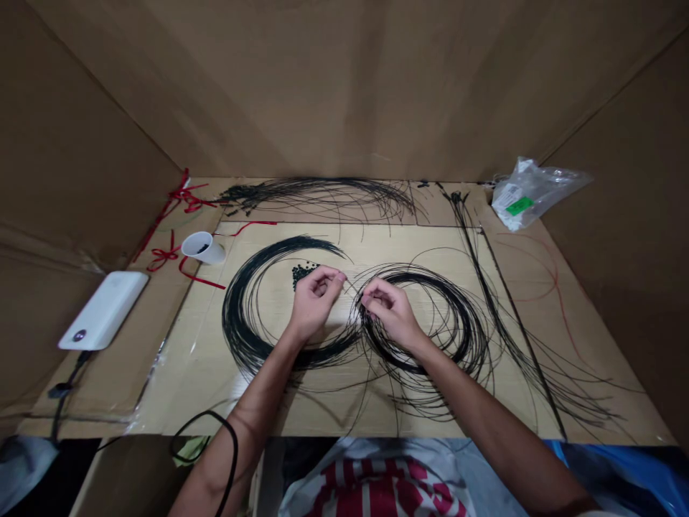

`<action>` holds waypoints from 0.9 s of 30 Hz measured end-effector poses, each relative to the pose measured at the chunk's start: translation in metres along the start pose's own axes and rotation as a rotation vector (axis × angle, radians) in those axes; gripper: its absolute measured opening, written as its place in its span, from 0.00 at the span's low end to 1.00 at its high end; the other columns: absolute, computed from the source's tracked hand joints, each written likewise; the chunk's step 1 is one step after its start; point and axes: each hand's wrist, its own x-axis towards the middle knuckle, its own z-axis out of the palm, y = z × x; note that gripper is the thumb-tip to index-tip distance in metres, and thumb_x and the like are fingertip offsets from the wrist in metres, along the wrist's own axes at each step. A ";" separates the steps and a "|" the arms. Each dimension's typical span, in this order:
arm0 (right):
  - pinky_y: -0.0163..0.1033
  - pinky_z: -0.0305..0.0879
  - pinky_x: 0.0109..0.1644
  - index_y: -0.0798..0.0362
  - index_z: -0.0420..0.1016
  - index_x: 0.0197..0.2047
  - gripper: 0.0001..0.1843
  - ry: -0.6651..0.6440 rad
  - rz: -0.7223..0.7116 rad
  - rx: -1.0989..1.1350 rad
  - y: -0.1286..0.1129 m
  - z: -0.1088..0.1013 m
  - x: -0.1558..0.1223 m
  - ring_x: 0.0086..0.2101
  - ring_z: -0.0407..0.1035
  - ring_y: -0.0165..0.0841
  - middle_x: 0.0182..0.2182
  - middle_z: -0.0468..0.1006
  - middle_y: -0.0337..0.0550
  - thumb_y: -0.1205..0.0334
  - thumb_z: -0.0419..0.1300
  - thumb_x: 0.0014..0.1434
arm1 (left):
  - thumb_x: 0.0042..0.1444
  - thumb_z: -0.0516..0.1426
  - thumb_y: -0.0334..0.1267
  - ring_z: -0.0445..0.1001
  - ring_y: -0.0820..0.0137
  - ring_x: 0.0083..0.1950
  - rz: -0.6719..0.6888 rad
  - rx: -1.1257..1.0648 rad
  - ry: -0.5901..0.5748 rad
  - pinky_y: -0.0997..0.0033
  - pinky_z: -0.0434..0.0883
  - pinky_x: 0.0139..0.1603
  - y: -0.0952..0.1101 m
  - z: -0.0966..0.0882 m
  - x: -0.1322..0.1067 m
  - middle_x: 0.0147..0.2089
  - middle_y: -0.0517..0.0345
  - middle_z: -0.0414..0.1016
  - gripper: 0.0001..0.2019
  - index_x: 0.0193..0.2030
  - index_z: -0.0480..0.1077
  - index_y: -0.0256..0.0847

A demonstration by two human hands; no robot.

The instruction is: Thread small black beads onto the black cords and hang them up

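My left hand (319, 300) is closed in a pinch, its thumb and forefinger pressed together; whatever is between them is too small to make out. Just behind it lies a pile of small black beads (304, 271), partly hidden by the fingers. My right hand (392, 307) pinches at the left edge of a round coil of thin black wire (467, 316), where a fine strand appears at its fingertips. The hands are a short way apart. A larger C-shaped bundle of black wires (237, 309) curves around the beads and passes behind my left wrist.
A white cup (202, 247) holding something black stands at left, near red ribbons (164, 255) and a white power bank (105, 310). More wire bundles lie along the back (328, 190) and right (484, 287). A clear plastic bag (532, 194) sits at back right. Cardboard walls (344, 86) enclose the table.
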 end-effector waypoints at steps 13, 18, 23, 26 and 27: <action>0.36 0.59 0.26 0.50 0.76 0.38 0.19 -0.010 0.047 0.029 -0.001 0.003 0.001 0.24 0.63 0.31 0.25 0.71 0.35 0.43 0.70 0.62 | 0.63 0.66 0.50 0.59 0.72 0.26 0.101 0.200 -0.180 0.70 0.56 0.28 0.005 -0.007 -0.002 0.25 0.63 0.68 0.14 0.37 0.81 0.41; 0.35 0.60 0.27 0.51 0.75 0.37 0.16 0.015 0.048 0.046 0.006 0.001 0.002 0.23 0.64 0.29 0.24 0.71 0.34 0.47 0.69 0.65 | 0.68 0.61 0.42 0.72 0.65 0.37 0.339 0.640 -0.186 0.65 0.67 0.41 0.004 -0.024 0.005 0.36 0.55 0.78 0.08 0.42 0.81 0.42; 0.34 0.58 0.27 0.51 0.75 0.37 0.14 0.036 0.068 0.089 0.009 0.001 0.002 0.23 0.66 0.29 0.24 0.72 0.34 0.50 0.69 0.64 | 0.66 0.61 0.37 0.76 0.60 0.44 0.406 0.903 -0.150 0.61 0.69 0.48 -0.001 -0.035 0.009 0.41 0.51 0.79 0.05 0.43 0.80 0.41; 0.35 0.58 0.27 0.51 0.74 0.36 0.13 0.043 0.077 0.100 0.006 0.001 0.002 0.23 0.65 0.29 0.23 0.71 0.34 0.51 0.68 0.64 | 0.67 0.60 0.35 0.75 0.58 0.45 0.413 0.922 -0.152 0.61 0.68 0.47 -0.003 -0.034 0.009 0.42 0.50 0.80 0.06 0.41 0.79 0.43; 0.35 0.58 0.27 0.50 0.74 0.36 0.13 0.048 0.077 0.102 0.005 0.001 0.002 0.23 0.65 0.30 0.23 0.71 0.34 0.51 0.68 0.64 | 0.67 0.60 0.34 0.75 0.58 0.45 0.413 0.919 -0.152 0.61 0.68 0.47 -0.003 -0.034 0.008 0.42 0.50 0.80 0.06 0.40 0.79 0.43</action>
